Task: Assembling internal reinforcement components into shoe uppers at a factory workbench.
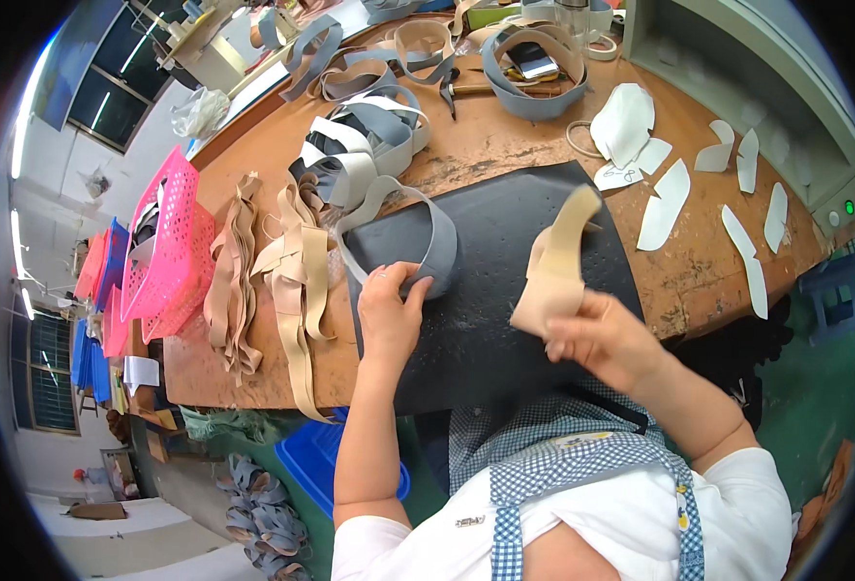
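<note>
My left hand (392, 308) is closed on the lower edge of a grey-blue strip (437, 242) that curves round in a loop on the black mat (486, 358). Thumb and fingers pinch it near the mat's left side. Over the right part of the mat, my right hand (610, 341) grips a curved beige piece (553, 276) by its lower end. Its upper end bends up and away, slightly blurred. Left of the mat lie a bundle of cream strips (297, 261) and a bundle of tan strips (237, 281).
Beyond the mat sit a heap of grey and white strips (365, 140) and a coiled grey roll (534, 105) with a phone (534, 60) inside. White paper patterns (667, 208) lie at the right. A pink basket (161, 247) stands at the table's left edge.
</note>
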Demonstrator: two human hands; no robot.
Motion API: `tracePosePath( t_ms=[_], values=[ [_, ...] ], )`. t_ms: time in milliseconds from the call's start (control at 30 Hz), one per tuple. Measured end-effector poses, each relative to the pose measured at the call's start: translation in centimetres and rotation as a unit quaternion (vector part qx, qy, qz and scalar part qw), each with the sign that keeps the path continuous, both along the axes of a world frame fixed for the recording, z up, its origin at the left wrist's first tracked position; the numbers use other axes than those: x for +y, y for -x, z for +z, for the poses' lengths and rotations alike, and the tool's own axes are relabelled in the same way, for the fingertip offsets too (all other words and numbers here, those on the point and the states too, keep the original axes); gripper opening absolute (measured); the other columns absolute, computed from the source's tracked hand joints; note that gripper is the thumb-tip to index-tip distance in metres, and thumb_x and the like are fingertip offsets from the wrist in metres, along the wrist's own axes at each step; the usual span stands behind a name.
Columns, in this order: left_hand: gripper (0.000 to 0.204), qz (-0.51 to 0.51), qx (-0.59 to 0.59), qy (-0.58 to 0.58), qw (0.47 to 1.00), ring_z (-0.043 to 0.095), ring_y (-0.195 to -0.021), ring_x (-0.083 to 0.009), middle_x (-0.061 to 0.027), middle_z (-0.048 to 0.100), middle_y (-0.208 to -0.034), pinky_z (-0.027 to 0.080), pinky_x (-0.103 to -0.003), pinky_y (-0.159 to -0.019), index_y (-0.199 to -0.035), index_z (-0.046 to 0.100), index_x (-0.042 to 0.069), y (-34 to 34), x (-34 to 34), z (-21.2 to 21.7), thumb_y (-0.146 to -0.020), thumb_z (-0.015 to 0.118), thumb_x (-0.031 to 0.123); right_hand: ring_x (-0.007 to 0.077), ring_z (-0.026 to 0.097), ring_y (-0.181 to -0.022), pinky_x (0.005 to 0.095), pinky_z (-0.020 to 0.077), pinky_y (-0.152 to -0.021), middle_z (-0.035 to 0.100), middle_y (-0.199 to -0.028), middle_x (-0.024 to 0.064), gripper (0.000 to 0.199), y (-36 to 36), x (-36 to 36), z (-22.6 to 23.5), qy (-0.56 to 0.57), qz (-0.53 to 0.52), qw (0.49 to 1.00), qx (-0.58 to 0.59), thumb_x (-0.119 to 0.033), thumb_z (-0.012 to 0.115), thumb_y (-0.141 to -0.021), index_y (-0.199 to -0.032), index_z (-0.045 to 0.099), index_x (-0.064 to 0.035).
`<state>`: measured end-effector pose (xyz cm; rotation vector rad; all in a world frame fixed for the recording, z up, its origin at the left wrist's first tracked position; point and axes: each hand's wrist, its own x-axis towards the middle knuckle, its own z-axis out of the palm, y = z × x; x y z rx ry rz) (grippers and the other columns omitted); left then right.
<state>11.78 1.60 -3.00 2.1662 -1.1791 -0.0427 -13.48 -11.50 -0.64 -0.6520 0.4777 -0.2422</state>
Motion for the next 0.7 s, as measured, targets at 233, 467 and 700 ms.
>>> tracePosePath(
  t_ms=[233,467,700],
  values=[
    [0.013,-0.098,0.082,0.119,0.985,0.061,-0.082,-0.0206,-0.0101,0.062,-0.084,0.046,-0.029,-0.076,-0.095,0.063,-0.004,0.4,0.2,6.9,-0.084,0.069,0.001,0.0099,0.053,-0.077,0.0271,0.0474,-0.074,0.057,-0.087,0.002,0.02,-1.4,1.5,3.2,-0.03,0.045,0.998,0.044,-0.013,0.062,-0.095,-0.106,0.06,0.0034],
    [0.015,-0.214,0.137,0.125,0.959,0.06,-0.089,-0.0177,-0.0063,0.063,-0.088,0.044,-0.038,-0.101,-0.09,0.065,-0.003,3.6,2.3,9.1,-0.078,0.066,-0.012,0.0121,0.064,-0.09,0.0276,0.054,-0.084,0.065,-0.1,0.0056,0.024,-7.9,0.9,-3.4,-0.115,0.061,0.991,-0.018,-0.016,0.065,-0.094,-0.114,0.061,-0.0026],
    [0.013,-0.093,0.232,0.145,0.957,0.06,-0.09,-0.0152,-0.0063,0.065,-0.093,0.046,-0.027,-0.082,-0.097,0.069,-0.003,6.4,4.5,4.7,-0.084,0.068,-0.006,0.0144,0.066,-0.098,0.0317,0.056,-0.085,0.066,-0.111,0.0045,0.025,-7.4,2.2,-2.9,-0.066,0.041,0.986,-0.147,-0.019,0.069,-0.091,-0.112,0.064,-0.0063]
  ],
)
